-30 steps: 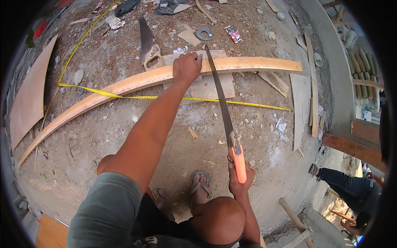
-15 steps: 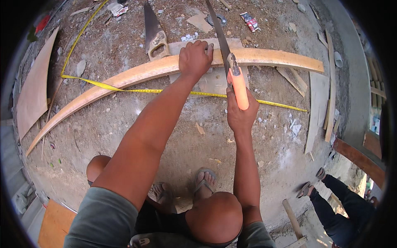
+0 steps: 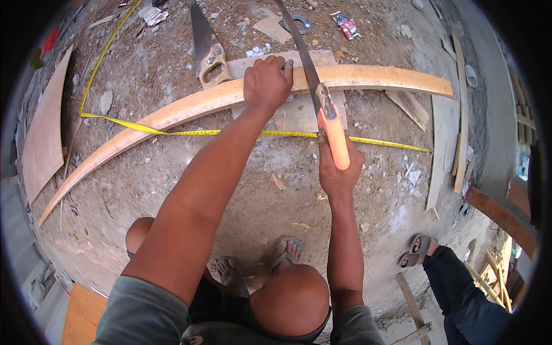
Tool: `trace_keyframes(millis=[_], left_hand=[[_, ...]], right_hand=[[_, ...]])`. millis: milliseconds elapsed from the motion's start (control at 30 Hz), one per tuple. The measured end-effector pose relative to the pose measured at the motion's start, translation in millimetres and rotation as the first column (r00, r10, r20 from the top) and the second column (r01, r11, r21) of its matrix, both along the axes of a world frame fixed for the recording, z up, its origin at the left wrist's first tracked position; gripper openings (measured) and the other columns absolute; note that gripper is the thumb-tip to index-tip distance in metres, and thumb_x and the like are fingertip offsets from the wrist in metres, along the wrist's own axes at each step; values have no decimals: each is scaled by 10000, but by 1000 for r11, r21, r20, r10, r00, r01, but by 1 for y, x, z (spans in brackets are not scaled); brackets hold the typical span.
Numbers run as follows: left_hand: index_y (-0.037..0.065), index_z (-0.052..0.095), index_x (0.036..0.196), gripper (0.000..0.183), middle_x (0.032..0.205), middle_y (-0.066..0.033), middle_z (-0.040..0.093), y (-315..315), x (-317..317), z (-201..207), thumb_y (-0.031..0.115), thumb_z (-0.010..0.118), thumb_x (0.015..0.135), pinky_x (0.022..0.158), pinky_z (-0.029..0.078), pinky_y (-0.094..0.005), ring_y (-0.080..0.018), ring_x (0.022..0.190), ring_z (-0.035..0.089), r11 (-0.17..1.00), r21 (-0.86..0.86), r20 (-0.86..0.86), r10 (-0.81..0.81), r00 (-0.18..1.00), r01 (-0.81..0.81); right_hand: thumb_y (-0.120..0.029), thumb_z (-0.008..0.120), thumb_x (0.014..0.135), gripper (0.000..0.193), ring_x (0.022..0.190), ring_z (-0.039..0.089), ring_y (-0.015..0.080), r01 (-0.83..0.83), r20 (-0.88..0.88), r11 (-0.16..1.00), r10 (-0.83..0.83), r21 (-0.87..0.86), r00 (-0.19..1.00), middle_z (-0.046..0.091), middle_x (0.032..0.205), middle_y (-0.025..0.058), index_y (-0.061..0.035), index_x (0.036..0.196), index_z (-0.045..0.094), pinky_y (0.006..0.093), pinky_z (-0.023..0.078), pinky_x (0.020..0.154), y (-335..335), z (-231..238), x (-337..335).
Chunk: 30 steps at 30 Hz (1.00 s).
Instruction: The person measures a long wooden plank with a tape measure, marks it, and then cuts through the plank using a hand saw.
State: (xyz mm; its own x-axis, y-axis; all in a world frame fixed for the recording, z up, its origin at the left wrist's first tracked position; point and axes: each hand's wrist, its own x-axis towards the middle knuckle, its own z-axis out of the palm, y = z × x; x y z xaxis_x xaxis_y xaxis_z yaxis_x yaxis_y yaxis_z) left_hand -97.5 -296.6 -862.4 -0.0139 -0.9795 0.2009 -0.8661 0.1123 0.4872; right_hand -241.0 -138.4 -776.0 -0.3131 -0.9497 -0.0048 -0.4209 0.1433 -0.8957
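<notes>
A long wooden plank (image 3: 374, 76) lies across the ground in front of me, looking curved in the head view. My left hand (image 3: 268, 83) is closed over it near its middle and bears down on it. Just to the right, my right hand (image 3: 340, 167) grips the orange handle of a handsaw (image 3: 305, 54). Its blade crosses the plank and points away from me; whether the teeth sit in a cut I cannot tell. Under the plank lies a flat board (image 3: 302, 112). A yellow measuring tape (image 3: 195, 133) runs on my side of the plank, passing beneath my left forearm.
A second handsaw (image 3: 208, 49) lies beyond the plank, left of my left hand. Flat boards (image 3: 445, 149) and strips lie at the right, a thin sheet (image 3: 49, 126) at the left. Another person's sandalled foot (image 3: 418, 250) stands at the lower right. Beyond lies a grey ring (image 3: 298, 25).
The saw and my right hand have pulled back slightly toward me. My left hand stays on the plank. The other person's legs at the lower right have shifted left.
</notes>
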Motion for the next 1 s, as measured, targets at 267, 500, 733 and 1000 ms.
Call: trace_keyframes(millis=[267, 500, 733, 1000], left_hand=[[76, 685, 861, 314, 879, -111, 677, 2, 14, -5, 344, 588, 993, 767, 510, -497, -347, 865, 643, 1000, 4, 51, -1, 999, 1], [75, 674, 856, 297, 873, -100, 671, 0, 9, 0, 327, 596, 991, 764, 481, -484, -335, 867, 635, 1000, 26, 29, -3, 1000, 2], [80, 681, 860, 274, 867, -92, 663, 4, 20, -5, 312, 607, 985, 761, 472, -478, -328, 862, 629, 999, 36, 66, -1, 998, -1], [81, 683, 864, 267, 873, -85, 664, 0, 6, 0, 309, 608, 983, 760, 474, -475, -327, 857, 628, 1000, 28, 36, -3, 999, 2]], right_hand=[[-1, 700, 842, 279, 800, 713, 231, -63, -175, 988, 87, 141, 981, 722, 918, 166, 18, 1119, 726, 317, 517, 752, 173, 33, -14], [-32, 717, 865, 61, 506, 625, 194, -39, -44, 999, 39, -5, 998, 627, 628, 111, 21, 866, 686, 310, 475, 528, 18, 2, 7], [-17, 684, 886, 222, 809, 721, 212, -121, -178, 985, 142, 126, 974, 726, 943, 151, 20, 1103, 712, 308, 529, 746, 125, 9, -5], [-16, 700, 858, 99, 503, 615, 167, -14, -41, 1000, 15, 19, 999, 643, 645, 99, 20, 949, 714, 302, 482, 534, 24, -3, 2]])
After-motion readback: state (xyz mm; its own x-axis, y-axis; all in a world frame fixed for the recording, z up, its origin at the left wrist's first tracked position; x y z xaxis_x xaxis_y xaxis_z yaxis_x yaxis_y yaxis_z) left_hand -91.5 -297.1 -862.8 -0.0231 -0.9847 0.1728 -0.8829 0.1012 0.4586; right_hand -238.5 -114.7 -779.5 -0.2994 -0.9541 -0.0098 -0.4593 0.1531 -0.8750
